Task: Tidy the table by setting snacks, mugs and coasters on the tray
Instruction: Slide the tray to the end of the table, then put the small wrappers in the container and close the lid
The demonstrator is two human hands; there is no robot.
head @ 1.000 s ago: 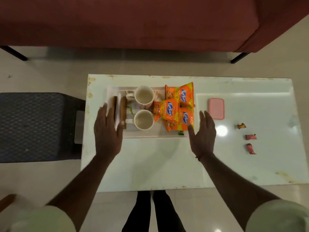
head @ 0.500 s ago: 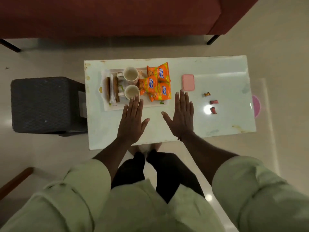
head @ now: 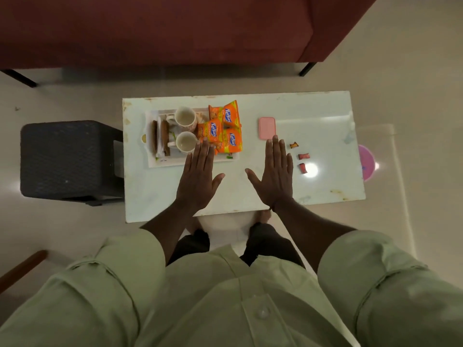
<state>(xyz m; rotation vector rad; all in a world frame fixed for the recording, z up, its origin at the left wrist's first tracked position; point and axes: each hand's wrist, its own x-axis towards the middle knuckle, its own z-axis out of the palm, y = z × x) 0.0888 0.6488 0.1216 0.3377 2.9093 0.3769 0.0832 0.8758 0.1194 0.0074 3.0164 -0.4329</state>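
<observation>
A white tray (head: 167, 162) sits at the table's left end. On it stand two white mugs (head: 185, 116) (head: 185, 142), brown coasters (head: 164, 135) upright in a holder, and three orange snack packets (head: 226, 131). My left hand (head: 199, 179) is flat and open over the tray's near edge, its fingertips over the lowest packet. My right hand (head: 274, 174) is flat and open above bare table, fingertips close to a pink box (head: 267, 128). Neither hand holds anything.
Three small wrapped candies (head: 303, 156) lie right of my right hand on the white table (head: 325, 126). A dark stool (head: 67, 159) stands left of the table, a maroon sofa (head: 162, 28) behind it, a pink round object (head: 366, 162) on the floor at right.
Both hands have drawn back from the sides of the tray toward the table's near edge and spread flat. The view has risen and pulled away from the table.
</observation>
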